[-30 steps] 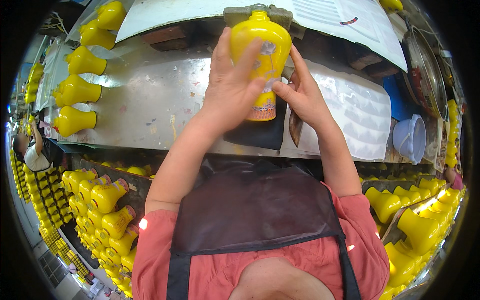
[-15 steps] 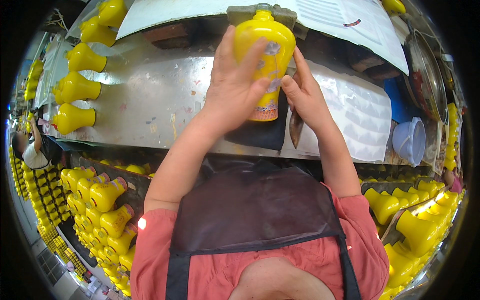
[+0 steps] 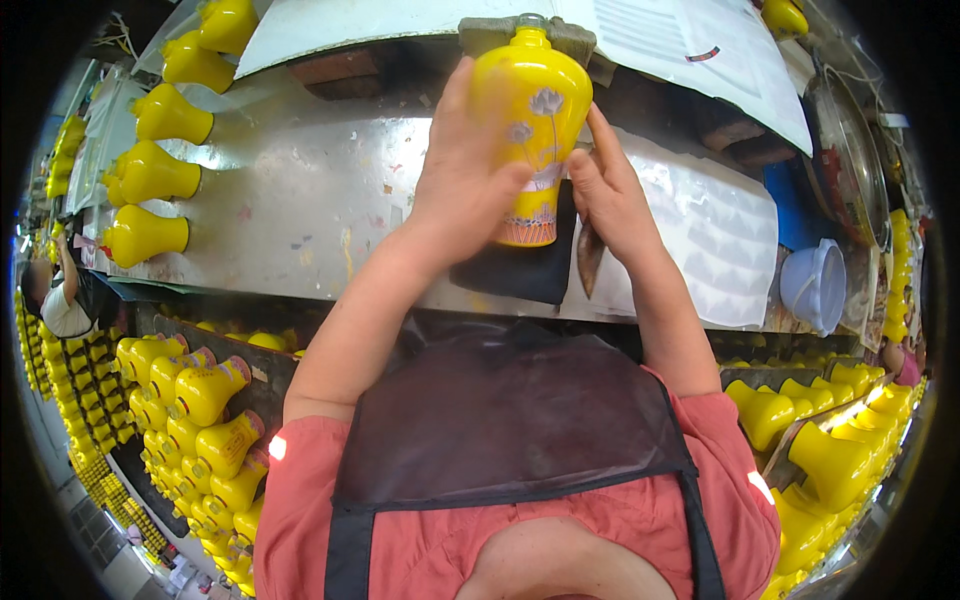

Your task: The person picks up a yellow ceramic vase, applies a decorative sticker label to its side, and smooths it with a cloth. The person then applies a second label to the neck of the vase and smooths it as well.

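Note:
A glossy yellow bottle [image 3: 562,110], vase-shaped with a clear neck tip, lies with its neck away from me. Pale purple flowers and a patterned base band show on its front. My left hand [image 3: 462,165] is against the bottle's left side; its fingers are smeared by motion, the thumb near the lower front. My right hand [image 3: 612,195] grips the right side, thumb in front and other fingers partly hidden behind. Below the right palm shows a brown pointed piece [image 3: 590,262]; whether that hand holds it too, I cannot tell. A grey block [image 3: 483,36] is at the bottle's neck.
Under the bottle's base lies a dark cloth [image 3: 510,275] on the metal table [image 3: 290,190]. Patterned transfer sheets [image 3: 705,230] lie to the right, near a light blue bucket [image 3: 815,288]. Several yellow bottles [image 3: 152,170] line the left; crates of bottles flank me. Another person [image 3: 68,300] is far left.
My left hand's fingers have slid left off the middle of the bottle's front, uncovering more of the flowers. The right hand and the bottle stay nearly in place.

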`<action>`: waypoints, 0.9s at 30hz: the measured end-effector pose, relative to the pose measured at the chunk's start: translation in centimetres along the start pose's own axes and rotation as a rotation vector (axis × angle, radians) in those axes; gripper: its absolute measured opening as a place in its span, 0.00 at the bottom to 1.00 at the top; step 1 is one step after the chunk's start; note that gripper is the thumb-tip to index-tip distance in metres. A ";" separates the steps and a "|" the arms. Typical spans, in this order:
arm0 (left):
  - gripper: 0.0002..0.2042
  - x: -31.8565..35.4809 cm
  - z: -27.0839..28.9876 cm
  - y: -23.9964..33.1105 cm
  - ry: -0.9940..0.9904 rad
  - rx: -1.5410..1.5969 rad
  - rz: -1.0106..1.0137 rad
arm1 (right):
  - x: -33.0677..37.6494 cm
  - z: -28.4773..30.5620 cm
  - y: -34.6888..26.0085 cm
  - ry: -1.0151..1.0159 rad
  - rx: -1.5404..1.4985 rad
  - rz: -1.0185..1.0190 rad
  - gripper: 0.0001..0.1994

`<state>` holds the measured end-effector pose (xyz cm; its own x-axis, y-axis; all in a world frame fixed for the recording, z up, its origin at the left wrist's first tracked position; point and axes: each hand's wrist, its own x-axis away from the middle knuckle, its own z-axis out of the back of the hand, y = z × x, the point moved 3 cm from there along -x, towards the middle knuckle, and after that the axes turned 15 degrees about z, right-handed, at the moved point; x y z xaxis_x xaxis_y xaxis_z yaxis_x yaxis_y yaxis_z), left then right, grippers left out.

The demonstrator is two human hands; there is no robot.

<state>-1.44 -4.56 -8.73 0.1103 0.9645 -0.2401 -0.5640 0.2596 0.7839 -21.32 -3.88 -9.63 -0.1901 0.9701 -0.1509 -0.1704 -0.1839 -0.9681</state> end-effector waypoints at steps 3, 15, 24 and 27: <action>0.44 0.0 0.4 -1.4 -0.076 0.403 0.220 | 0.3 0.4 0.2 0.040 -0.092 -0.065 0.37; 0.52 0.6 0.2 -0.9 -0.288 0.727 0.356 | -0.5 0.6 -2.3 0.093 0.246 -0.031 0.43; 0.51 0.4 -0.2 -0.8 -0.227 0.743 0.402 | -1.6 -0.5 -3.0 0.140 0.193 0.046 0.46; 0.52 0.5 -0.2 -0.9 -0.226 0.753 0.397 | -1.9 -0.2 -4.2 0.149 0.223 0.065 0.48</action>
<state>-1.08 -4.36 -9.69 0.2246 0.9563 0.1871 0.0859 -0.2107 0.9738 -20.07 -4.90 -5.28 -0.0659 0.9647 -0.2550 -0.3743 -0.2608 -0.8899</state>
